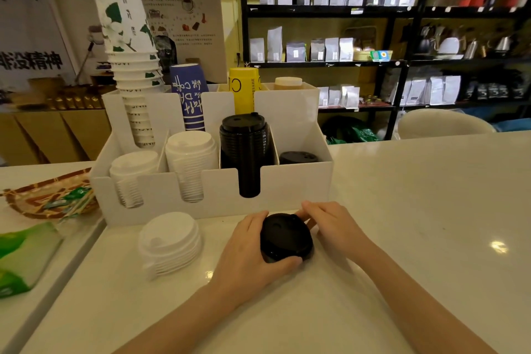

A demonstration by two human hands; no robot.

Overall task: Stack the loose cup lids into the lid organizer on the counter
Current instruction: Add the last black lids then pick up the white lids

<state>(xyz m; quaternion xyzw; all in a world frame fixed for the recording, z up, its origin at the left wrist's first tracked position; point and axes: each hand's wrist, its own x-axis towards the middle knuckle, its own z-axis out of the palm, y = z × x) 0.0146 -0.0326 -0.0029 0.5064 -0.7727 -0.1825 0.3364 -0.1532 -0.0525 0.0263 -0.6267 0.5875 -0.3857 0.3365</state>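
Here, from the left: loose white lids (pixel 169 241) sit stacked on the tabletop (pixel 402 210), just before the white lid organizer (pixel 298 190). Its front slots hold two white lid stacks, a tall black stack (pixel 244 149) and a low black one. Our left hand (pixel 247 250) wraps a small stack of black lids (pixel 286 237) near the organizer's front wall, grip closed on it. Our right hand (pixel 330 224) touches its far rim, fingers curled.

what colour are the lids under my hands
Black lids, seen in the head view.
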